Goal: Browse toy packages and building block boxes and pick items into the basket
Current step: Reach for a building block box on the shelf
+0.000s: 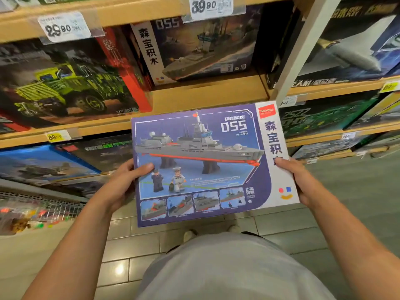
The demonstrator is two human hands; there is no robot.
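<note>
— Held what, and where?
— Gripped a purple building block box (201, 163) printed with a grey warship and "055", level in front of the shelves, above the tiled floor (281, 230). Left hand (124, 182) curled round the left edge, thumb on the front. Right hand (296, 180) wrapped round the right edge, thumb over the white strip.
— Surrounded by what?
— Stood far on the wooden shelf (207, 94): a matching 055 box (201, 48), a green truck box (65, 83) to the left, a grey aircraft box (350, 46) to the right. Hung above: price tags (65, 27) reading 29.80 and 39.80.
</note>
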